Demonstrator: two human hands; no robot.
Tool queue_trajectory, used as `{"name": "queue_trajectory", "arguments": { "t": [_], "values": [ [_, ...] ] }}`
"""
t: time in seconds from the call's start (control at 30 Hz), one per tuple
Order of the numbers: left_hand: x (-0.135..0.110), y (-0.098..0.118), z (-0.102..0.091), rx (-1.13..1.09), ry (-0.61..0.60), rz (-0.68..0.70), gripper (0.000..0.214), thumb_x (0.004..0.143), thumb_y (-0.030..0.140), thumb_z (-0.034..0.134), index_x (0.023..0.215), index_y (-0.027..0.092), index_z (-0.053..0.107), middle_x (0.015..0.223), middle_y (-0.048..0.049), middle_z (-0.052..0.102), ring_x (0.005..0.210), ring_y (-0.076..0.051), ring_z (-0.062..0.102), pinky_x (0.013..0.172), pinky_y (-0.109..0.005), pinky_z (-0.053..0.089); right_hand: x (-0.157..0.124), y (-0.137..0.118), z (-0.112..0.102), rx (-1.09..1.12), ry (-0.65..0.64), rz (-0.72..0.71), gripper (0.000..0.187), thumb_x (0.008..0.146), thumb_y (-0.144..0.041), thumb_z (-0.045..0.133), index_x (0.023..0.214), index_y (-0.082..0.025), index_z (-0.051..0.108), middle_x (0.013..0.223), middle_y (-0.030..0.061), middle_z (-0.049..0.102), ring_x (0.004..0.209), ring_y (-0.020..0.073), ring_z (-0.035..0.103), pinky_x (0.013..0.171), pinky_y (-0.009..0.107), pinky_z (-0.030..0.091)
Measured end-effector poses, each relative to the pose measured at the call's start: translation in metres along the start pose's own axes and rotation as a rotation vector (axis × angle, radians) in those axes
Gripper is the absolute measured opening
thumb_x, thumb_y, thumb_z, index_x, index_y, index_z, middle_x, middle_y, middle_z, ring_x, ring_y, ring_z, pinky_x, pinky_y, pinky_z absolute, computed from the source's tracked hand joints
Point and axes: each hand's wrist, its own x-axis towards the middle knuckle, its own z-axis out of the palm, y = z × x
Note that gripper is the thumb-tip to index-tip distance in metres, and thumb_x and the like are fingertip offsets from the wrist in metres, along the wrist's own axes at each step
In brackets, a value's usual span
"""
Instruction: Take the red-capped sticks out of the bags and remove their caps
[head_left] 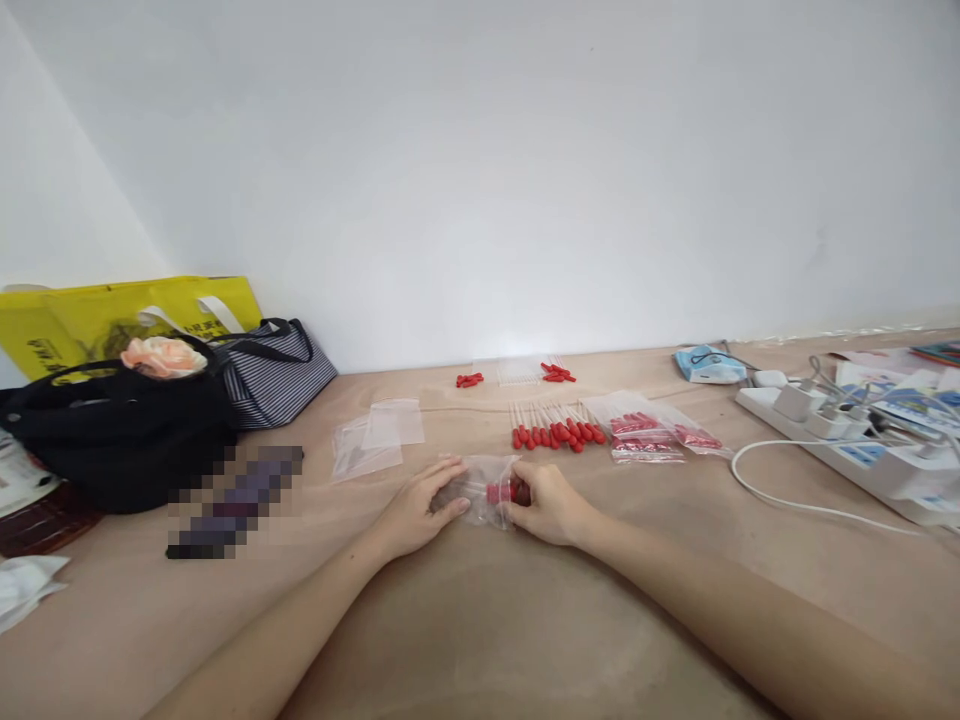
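The grip of the right hand (551, 503), in the head view, is closed on red-tipped sticks (499, 492) at 1 clear bag (487, 467) over the table (465, 620); the left hand (421, 508), thumb and fingers parted, touches its left side.

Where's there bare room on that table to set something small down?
A wide bare patch of tabletop lies between left forearm and right forearm; a smaller one lies by the wall, between the far red-tipped sticks and blue face mask. It's crowded around the power strip, the black handbag and the central clear plastic bag.
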Motion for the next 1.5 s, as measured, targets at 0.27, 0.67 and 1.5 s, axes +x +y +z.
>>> {"name": "queue_trajectory", "arguments": {
  "t": [0.27,0.67,1.5],
  "values": [
    [-0.002,-0.016,-0.007,-0.045,-0.059,-0.046,0.044,0.078,0.042,0.049,0.118,0.023,0.049,0.128,-0.0055,0.046,0.119,-0.021,0.040,0.099,-0.038,0.032,0.009,0.016,-0.028,0.587,-0.020,0.193,0.023,0.063,-0.026,0.062,0.082,-0.015,0.057,0.059,-0.0043,0.056,0.047,0.0067,0.050,0.048,0.020,0.042],
    [-0.002,0.011,-0.007,0.087,0.024,-0.088,0.042,0.086,0.043,0.031,0.121,0.024,0.046,0.135,-0.0060,0.037,0.124,-0.020,0.033,0.102,-0.039,0.027,0.030,0.056,-0.108,0.407,0.409,0.065,0.024,0.067,-0.030,0.062,0.085,-0.014,0.061,0.079,0.0057,0.066,0.061,0.0108,0.058,0.059,0.025,0.048],
    [0.003,-0.003,-0.007,0.003,0.216,-0.358,0.033,0.055,0.036,0.067,0.082,0.020,0.056,0.090,-0.0025,0.051,0.077,-0.017,0.051,0.068,-0.030,0.043,0.019,0.036,-0.037,-0.950,0.155,-0.277,0.022,0.080,-0.014,0.042,0.097,-0.015,0.057,0.093,0.0107,0.059,0.087,0.0220,0.047,0.079,0.038,0.026]
  ]
}}
